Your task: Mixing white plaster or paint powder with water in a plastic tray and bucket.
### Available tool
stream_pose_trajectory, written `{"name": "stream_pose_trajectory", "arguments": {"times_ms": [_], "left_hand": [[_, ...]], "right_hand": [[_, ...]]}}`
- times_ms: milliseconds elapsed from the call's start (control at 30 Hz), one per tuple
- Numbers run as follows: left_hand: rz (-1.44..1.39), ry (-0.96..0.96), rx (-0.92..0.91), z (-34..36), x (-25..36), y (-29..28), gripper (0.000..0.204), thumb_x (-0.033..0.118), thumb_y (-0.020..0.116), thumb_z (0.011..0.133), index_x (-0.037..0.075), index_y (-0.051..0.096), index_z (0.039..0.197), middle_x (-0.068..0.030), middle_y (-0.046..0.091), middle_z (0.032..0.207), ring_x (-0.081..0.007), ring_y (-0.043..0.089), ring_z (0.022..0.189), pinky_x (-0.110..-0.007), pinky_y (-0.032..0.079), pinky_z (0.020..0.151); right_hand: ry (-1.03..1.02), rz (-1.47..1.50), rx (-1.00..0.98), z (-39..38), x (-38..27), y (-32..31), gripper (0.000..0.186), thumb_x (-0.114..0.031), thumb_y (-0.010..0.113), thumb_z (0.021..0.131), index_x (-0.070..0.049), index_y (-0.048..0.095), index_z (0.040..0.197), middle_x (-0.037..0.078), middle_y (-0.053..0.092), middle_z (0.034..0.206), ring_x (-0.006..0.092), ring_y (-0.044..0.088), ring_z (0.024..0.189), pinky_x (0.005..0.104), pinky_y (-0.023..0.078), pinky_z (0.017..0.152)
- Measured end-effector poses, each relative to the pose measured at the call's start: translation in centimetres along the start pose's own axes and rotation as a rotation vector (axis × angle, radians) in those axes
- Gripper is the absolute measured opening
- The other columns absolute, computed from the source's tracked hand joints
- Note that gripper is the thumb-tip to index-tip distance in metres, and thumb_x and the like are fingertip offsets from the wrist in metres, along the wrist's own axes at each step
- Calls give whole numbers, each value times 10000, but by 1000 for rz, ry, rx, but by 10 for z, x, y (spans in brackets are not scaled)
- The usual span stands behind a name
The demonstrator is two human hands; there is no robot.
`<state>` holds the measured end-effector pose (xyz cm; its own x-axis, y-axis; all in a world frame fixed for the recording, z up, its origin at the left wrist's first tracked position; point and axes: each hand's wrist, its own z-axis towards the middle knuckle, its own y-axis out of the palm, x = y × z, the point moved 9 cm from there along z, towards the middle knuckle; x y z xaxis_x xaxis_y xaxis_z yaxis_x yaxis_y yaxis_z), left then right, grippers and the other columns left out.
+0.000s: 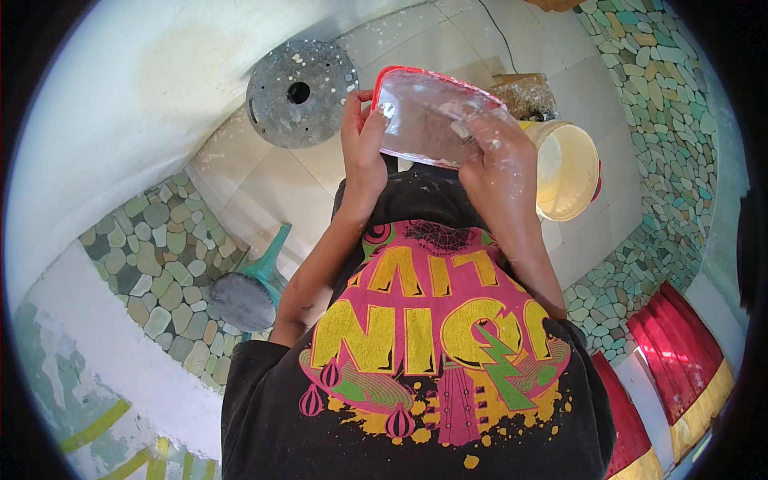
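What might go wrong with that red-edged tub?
The tub might slip: the left hand grips only its edge, and the right hand is speckled white, perhaps slippery. Some of the white stuff smeared inside might drop onto the tiled floor. The right hand is near the yellow bucket, so a sideways swing might bump it.

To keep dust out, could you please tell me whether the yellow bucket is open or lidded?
Open: the bucket has no lid over its mouth, and its pale inside shows.
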<state>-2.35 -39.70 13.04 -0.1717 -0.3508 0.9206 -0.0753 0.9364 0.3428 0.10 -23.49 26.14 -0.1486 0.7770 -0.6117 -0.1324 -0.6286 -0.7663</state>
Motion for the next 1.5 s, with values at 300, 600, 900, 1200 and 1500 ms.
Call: {"name": "stream_pose_trajectory", "arguments": {"times_ms": [300,600,900,1200,1500], "left_hand": [[38,33,-29,1,14,12,332,217,548,930,-27,517,1153,-67,626,874,-88,544,783,-239,415,698],[52,34,-21,5,10,16,330,229,557,941,-16,519,1158,-66,634,867,-79,535,766,-233,410,690],[-50,13,-2,8,2,15,328,231,574,939,-14,520,1149,-74,642,886,-99,579,820,-242,440,729],[-33,-6,-29,11,-5,14,342,245,576,935,-18,529,1147,-67,636,884,-96,563,810,-239,429,713],[-28,-10,-80,13,-3,22,321,209,554,928,-17,536,1154,-69,649,875,-87,563,784,-232,427,701]], "right_hand": [[122,-72,-305,-11,9,23,485,128,538,716,-82,719,1114,177,712,995,383,669,945,420,534,832],[-35,-25,-132,-3,-1,13,494,117,565,702,-112,726,1109,146,717,1046,363,673,944,428,538,837],[-28,-96,-140,3,-2,6,443,45,643,702,-84,718,1119,161,700,993,362,666,945,456,535,809],[-59,-111,-95,8,3,3,435,29,668,682,-78,722,1101,166,698,999,362,662,914,455,536,807],[-63,-151,-72,13,5,1,404,8,664,692,-58,727,1085,161,706,974,353,676,903,452,544,809]]}}
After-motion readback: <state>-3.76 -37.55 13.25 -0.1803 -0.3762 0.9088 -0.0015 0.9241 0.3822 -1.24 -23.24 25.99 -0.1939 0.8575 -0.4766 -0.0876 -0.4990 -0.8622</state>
